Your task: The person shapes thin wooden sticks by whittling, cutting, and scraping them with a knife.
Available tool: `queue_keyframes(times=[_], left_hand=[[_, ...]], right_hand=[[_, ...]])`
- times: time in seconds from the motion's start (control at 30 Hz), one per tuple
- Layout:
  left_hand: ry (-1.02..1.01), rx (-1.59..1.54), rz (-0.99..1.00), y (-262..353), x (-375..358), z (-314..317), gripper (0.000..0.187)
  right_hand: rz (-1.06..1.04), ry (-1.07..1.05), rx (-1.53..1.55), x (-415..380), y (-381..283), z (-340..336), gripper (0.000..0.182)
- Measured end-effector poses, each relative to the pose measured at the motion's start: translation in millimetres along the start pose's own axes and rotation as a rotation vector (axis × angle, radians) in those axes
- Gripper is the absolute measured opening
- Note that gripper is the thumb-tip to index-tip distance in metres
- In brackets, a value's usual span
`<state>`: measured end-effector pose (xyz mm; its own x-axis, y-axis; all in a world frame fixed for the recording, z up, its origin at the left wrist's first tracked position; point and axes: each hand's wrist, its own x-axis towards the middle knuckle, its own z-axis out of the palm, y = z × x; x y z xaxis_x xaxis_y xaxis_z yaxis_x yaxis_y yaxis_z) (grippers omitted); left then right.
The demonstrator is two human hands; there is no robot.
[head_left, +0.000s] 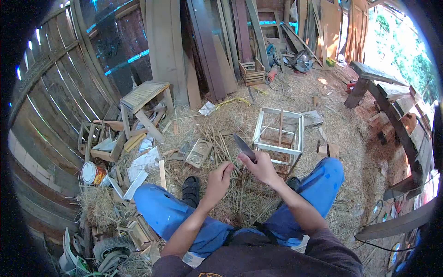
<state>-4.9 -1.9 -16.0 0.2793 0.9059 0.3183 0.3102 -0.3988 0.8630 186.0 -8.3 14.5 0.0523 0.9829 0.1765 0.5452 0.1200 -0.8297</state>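
Near the centre of the frame, the right hand gripped a knife, its fingers curled tightly around the handle and its thumb by the base of the blade, which pointed toward the upper left. Just left of it, the left hand was half closed, fingers bent together and thumb against the index finger; whether anything thin was pinched there could not be told. Below both hands, loose straw covered the ground between the blue-trousered knees.

In the upper centre stood a slatted wooden crate, open at the top; its contents were too small to make out. At the left edge of the scattered wood, a can with a printed side showed a round, whitish top, so its inside was hidden. Just above it, an open wooden box held a pale, flat piece lying at a slant. Right of centre, a white open frame had a brown wooden bar across it, with ground showing between its rails. In the lower left, a shallow wooden tray lay near a wheel; what it contained was unclear.
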Motion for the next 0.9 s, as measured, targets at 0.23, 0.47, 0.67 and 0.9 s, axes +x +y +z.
queue_keyframes(times=[0.23,0.47,0.67,0.9], left_hand=[[-0.006,0.052,-0.01,1.2,0.3,-2.9,0.028],[-0.004,0.032,0.029,5.3,2.7,-4.9,0.027],[0.037,0.052,0.076,-2.4,3.3,1.0,0.027],[0.009,0.06,-0.141,14.0,6.4,-8.7,0.027]], right_hand=[[-0.02,-0.02,0.017,3.4,7.5,0.4,0.054],[-0.064,-0.004,0.045,-0.7,-8.9,-6.1,0.051],[-0.028,0.043,-0.019,-0.7,-1.6,2.3,0.043],[-0.122,0.133,-0.003,0.5,5.0,2.9,0.035]])
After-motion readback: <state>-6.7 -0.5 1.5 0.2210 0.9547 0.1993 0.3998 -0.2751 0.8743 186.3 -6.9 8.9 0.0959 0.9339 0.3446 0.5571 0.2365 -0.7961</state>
